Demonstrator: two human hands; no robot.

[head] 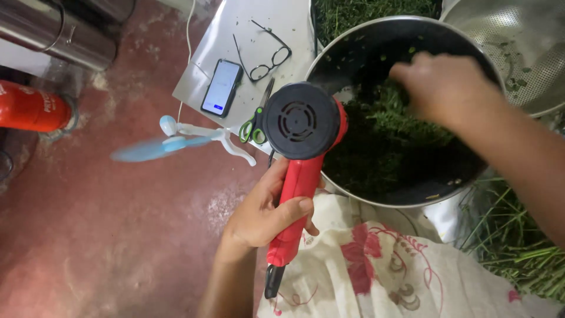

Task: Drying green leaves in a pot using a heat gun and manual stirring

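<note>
A wide dark pan (353, 50) of chopped greens (382, 141) fills the frame at two o'clock. The right hand (441, 85) reaches into it, fingers down among the greens — whether they clutch any I cannot tell. At six o'clock the left hand (265, 215) is wrapped tight around the handle of a red heat gun (300, 153), its black rear vent facing up beside the pan's rim. At eleven o'clock lie green-handled scissors (256, 121), a phone (222, 87) and spectacles (268, 56).
</note>
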